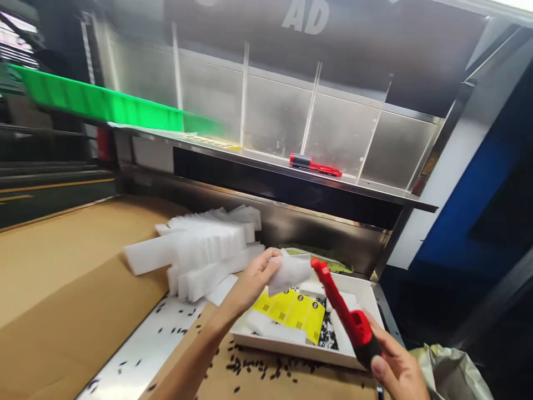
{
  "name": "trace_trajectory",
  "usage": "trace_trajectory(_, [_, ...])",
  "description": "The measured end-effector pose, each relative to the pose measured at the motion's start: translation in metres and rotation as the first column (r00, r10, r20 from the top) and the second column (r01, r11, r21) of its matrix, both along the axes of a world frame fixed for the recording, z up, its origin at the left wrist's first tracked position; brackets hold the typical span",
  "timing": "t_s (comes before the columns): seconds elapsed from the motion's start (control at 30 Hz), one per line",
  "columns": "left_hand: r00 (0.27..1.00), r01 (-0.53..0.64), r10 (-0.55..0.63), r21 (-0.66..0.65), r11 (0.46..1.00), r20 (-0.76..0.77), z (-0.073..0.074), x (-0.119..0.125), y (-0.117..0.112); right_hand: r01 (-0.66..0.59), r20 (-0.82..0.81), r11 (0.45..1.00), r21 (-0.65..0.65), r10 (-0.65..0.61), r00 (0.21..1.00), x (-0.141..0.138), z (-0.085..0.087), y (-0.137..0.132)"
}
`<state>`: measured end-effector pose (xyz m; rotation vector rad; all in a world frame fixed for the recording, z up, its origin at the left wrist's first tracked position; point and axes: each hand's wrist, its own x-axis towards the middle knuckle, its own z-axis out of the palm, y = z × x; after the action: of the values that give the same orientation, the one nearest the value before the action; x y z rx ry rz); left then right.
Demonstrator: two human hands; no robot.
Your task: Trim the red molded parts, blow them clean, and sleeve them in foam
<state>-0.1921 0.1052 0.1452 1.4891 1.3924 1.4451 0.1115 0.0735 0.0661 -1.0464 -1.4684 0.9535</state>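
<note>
My left hand [259, 273] pinches a white, see-through foam pouch [291, 272] above the white box. My right hand [393, 361] grips the dark end of a long red-and-black hand tool [341, 305]; its red tip points up and left, close to the pouch. Beneath both hands lies the shallow white box [275, 343], holding a sheet of yellow labels [296, 311], folded white foam pieces [278, 329] and many tiny black bits [328, 330]. To the left of my left hand is a heaped stack of white foam pouches [212, 244].
A similar red-and-grey tool [315, 165] rests on the metal shelf [266, 161], with a green bin [104, 105] at its left. Cardboard [75, 266] covers the left side. Black bits [254, 366] are scattered before the box. An open bag [452, 372] stands lower right.
</note>
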Motion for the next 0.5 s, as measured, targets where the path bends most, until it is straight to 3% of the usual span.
trace_trajectory(0.1, [0.976, 0.208, -0.204, -0.041, 0.977, 0.078, 0.0, 0.038, 0.006, -0.204, -0.023, 0.979, -0.004, 0.204, 0.979, -0.02, 0.033, 0.015])
trace_trajectory(0.2, [0.946, 0.3, -0.29, -0.048, 0.953, 0.144, -0.004, 0.066, 0.017, -0.325, -0.095, 0.945, -0.025, 0.321, 0.942, -0.033, 0.065, 0.026])
trace_trajectory(0.27, [0.936, 0.308, -0.296, -0.039, 0.95, 0.188, -0.008, 0.077, 0.025, -0.333, -0.14, 0.942, -0.037, 0.325, 0.935, -0.036, 0.077, 0.033])
trace_trajectory(0.37, [0.908, 0.346, -0.315, -0.07, 0.936, 0.274, -0.018, 0.083, 0.032, -0.263, -0.168, 0.964, -0.038, 0.254, 0.953, -0.032, 0.082, 0.047])
trace_trajectory(0.5, [0.798, 0.555, -0.469, -0.156, 0.817, 0.379, -0.034, 0.085, 0.026, -0.192, -0.195, 0.98, -0.046, 0.179, 0.964, -0.019, 0.082, 0.066])
